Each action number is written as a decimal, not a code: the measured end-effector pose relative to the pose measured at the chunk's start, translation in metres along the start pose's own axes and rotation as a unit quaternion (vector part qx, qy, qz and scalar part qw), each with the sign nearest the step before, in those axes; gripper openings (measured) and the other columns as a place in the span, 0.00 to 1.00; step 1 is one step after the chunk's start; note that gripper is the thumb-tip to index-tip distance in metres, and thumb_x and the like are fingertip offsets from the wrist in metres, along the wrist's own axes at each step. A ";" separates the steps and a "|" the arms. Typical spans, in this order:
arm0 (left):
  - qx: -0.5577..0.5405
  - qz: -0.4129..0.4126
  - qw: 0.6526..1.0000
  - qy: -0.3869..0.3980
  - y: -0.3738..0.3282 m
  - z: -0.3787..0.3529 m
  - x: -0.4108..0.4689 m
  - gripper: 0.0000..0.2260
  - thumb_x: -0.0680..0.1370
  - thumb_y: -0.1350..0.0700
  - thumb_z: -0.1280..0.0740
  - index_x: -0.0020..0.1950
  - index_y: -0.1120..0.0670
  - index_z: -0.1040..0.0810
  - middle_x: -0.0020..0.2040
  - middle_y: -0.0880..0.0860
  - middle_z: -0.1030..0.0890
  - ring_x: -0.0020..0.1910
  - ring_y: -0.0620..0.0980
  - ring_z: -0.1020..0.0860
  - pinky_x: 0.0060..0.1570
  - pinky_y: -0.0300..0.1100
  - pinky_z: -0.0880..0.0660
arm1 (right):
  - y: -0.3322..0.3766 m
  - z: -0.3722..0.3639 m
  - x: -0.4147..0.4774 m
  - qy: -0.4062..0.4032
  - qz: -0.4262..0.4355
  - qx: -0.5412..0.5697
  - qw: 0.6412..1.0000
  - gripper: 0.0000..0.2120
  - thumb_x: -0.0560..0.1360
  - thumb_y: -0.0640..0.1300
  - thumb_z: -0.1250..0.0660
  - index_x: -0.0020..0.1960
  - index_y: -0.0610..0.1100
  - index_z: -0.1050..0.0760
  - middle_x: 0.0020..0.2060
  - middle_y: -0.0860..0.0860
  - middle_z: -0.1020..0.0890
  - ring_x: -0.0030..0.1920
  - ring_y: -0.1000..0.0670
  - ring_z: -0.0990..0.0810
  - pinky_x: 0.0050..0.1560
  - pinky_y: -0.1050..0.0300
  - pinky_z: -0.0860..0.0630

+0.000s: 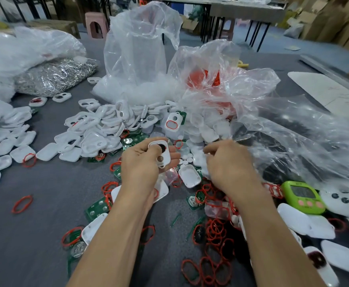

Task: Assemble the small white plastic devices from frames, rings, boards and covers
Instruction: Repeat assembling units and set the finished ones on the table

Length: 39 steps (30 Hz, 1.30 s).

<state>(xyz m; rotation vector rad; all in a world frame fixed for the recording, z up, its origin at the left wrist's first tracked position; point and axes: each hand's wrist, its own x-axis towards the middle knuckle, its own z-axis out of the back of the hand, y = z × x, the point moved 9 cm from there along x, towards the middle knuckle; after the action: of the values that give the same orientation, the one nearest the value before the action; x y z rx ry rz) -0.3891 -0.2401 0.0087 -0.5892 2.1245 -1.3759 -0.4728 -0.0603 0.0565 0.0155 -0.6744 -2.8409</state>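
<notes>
Left hand (pixel 142 164) grips a white frame (pixel 161 155) over the bench (pixel 45 224), so I'd guess it's ring-fitting time. Right hand (pixel 227 164) is curled in the pile by the bag (pixel 293 131); can't tell if it's holding anything. The next move probably needs one of the red rings (pixel 216 232).

We see the white frame (pixel 161 155) as smooth, glossy moulded plastic, like the white covers (pixel 190 176). The red rings (pixel 217 235) look rubbery and matt. The green boards (pixel 95 208) carry shiny metal contacts. The clear bags (pixel 136 48) are thin, crinkled, glossy film, and one holds bright silvery metal pieces (pixel 53 77). The grey table top (pixel 45 235) looks matt and cloth-like. The green timer (pixel 303 196) is glossy plastic.
</notes>
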 end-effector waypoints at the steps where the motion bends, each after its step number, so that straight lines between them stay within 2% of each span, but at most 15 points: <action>1: -0.005 -0.001 1.000 -0.001 -0.001 0.000 0.000 0.11 0.80 0.70 0.38 0.45 0.62 0.17 0.36 0.60 0.15 0.34 0.55 0.15 0.33 0.42 0.19 | 0.007 -0.004 -0.001 0.000 0.017 0.008 1.000 0.14 0.78 0.40 0.33 0.58 0.53 0.15 0.58 0.47 0.15 0.62 0.44 0.21 0.67 0.50 0.25; 4: -0.027 0.006 1.000 -0.014 -0.002 0.004 0.000 0.11 0.80 0.70 0.38 0.45 0.63 0.17 0.36 0.61 0.15 0.33 0.54 0.15 0.32 0.40 0.19 | 0.024 -0.012 -0.003 -0.017 0.068 0.034 0.997 0.13 0.77 0.41 0.30 0.56 0.55 0.14 0.56 0.46 0.16 0.61 0.43 0.23 0.66 0.51 0.26; 7: -0.039 0.013 0.999 -0.024 -0.003 0.006 -0.001 0.11 0.81 0.70 0.39 0.47 0.62 0.17 0.38 0.61 0.14 0.34 0.53 0.15 0.32 0.40 0.20 | 0.038 -0.028 -0.007 0.022 0.113 -0.047 0.992 0.15 0.76 0.39 0.31 0.54 0.56 0.14 0.52 0.49 0.16 0.59 0.45 0.23 0.62 0.54 0.29; 10: -0.032 0.019 0.999 -0.022 -0.001 0.005 -0.001 0.10 0.82 0.67 0.38 0.49 0.59 0.18 0.42 0.61 0.13 0.39 0.53 0.13 0.32 0.41 0.19 | 0.039 -0.030 -0.007 0.029 0.107 -0.063 0.992 0.13 0.77 0.40 0.31 0.53 0.55 0.14 0.52 0.50 0.16 0.59 0.46 0.23 0.62 0.53 0.30; 13: -0.024 0.015 1.000 -0.003 0.002 0.001 0.000 0.08 0.83 0.66 0.37 0.49 0.61 0.18 0.45 0.60 0.13 0.44 0.54 0.13 0.39 0.44 0.16 | 0.039 -0.031 -0.009 0.039 0.109 -0.075 0.990 0.12 0.77 0.40 0.32 0.51 0.54 0.15 0.50 0.49 0.16 0.57 0.45 0.23 0.60 0.54 0.31; 16: -0.011 0.004 1.000 0.017 0.001 -0.001 0.000 0.10 0.82 0.67 0.37 0.47 0.63 0.17 0.42 0.60 0.13 0.43 0.53 0.13 0.37 0.40 0.18 | 0.038 -0.031 -0.013 0.062 0.107 -0.079 0.989 0.10 0.76 0.40 0.32 0.48 0.53 0.16 0.49 0.50 0.17 0.55 0.45 0.22 0.60 0.53 0.31; 19: -0.005 0.000 0.999 0.048 0.000 -0.007 -0.002 0.10 0.81 0.69 0.36 0.45 0.62 0.16 0.39 0.60 0.14 0.38 0.53 0.14 0.36 0.41 0.18 | 0.040 -0.030 -0.017 0.073 0.118 -0.124 0.983 0.08 0.77 0.42 0.33 0.50 0.53 0.18 0.50 0.50 0.18 0.56 0.45 0.22 0.59 0.50 0.33; 23: -0.042 0.030 0.997 0.065 0.001 -0.012 -0.006 0.16 0.80 0.70 0.34 0.37 0.57 0.13 0.38 0.61 0.15 0.35 0.54 0.15 0.32 0.43 0.19 | 0.046 -0.031 -0.026 0.086 0.135 -0.141 0.977 0.06 0.74 0.42 0.29 0.47 0.52 0.22 0.43 0.53 0.22 0.52 0.46 0.20 0.51 0.53 0.36; 27: -0.045 0.050 0.996 0.058 0.001 -0.012 -0.008 0.15 0.79 0.68 0.33 0.37 0.57 0.13 0.38 0.60 0.15 0.33 0.54 0.16 0.28 0.41 0.22 | 0.039 -0.033 -0.027 0.117 0.097 -0.062 0.986 0.13 0.69 0.35 0.30 0.47 0.51 0.18 0.44 0.50 0.16 0.47 0.46 0.19 0.44 0.56 0.26; 30: -0.045 0.067 0.996 0.041 0.003 -0.009 -0.008 0.14 0.80 0.67 0.33 0.38 0.56 0.14 0.41 0.60 0.14 0.35 0.54 0.15 0.28 0.40 0.23 | 0.033 -0.032 -0.027 0.118 0.103 -0.021 0.987 0.15 0.68 0.33 0.33 0.45 0.50 0.17 0.39 0.51 0.16 0.43 0.47 0.18 0.43 0.55 0.21; 32: -0.048 0.074 0.996 0.029 0.003 -0.005 -0.006 0.13 0.80 0.67 0.35 0.40 0.56 0.15 0.43 0.60 0.13 0.37 0.54 0.15 0.29 0.41 0.21 | 0.029 -0.024 -0.024 0.079 0.105 0.035 0.991 0.16 0.69 0.33 0.34 0.45 0.52 0.15 0.37 0.55 0.18 0.40 0.51 0.20 0.40 0.59 0.25; 34: -0.057 0.079 0.995 0.033 0.002 -0.004 -0.005 0.11 0.80 0.67 0.35 0.44 0.58 0.15 0.43 0.59 0.13 0.37 0.53 0.14 0.31 0.40 0.20 | 0.024 -0.013 -0.019 0.028 0.094 0.117 0.988 0.16 0.72 0.34 0.32 0.43 0.54 0.15 0.34 0.59 0.18 0.36 0.57 0.20 0.35 0.69 0.30; 37: -0.095 0.101 0.989 0.057 0.002 -0.006 -0.005 0.09 0.80 0.65 0.37 0.49 0.60 0.17 0.43 0.58 0.13 0.39 0.51 0.13 0.33 0.38 0.19 | 0.019 -0.006 -0.018 0.000 0.063 0.255 0.965 0.15 0.72 0.34 0.29 0.39 0.54 0.15 0.29 0.61 0.18 0.30 0.60 0.20 0.31 0.72 0.30; 39: -0.119 0.118 0.982 0.084 0.003 -0.010 -0.005 0.09 0.81 0.63 0.38 0.53 0.62 0.18 0.45 0.59 0.13 0.43 0.53 0.13 0.35 0.40 0.18 | 0.021 -0.008 -0.020 0.028 0.047 0.384 0.922 0.15 0.73 0.31 0.27 0.38 0.51 0.15 0.32 0.56 0.14 0.32 0.57 0.16 0.34 0.68 0.23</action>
<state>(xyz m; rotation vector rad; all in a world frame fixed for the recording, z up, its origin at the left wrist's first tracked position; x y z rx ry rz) -0.3918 -0.2288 0.0105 -0.3038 2.4267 -1.0816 -0.4487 -0.0782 0.0584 0.1819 -1.6654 -2.2903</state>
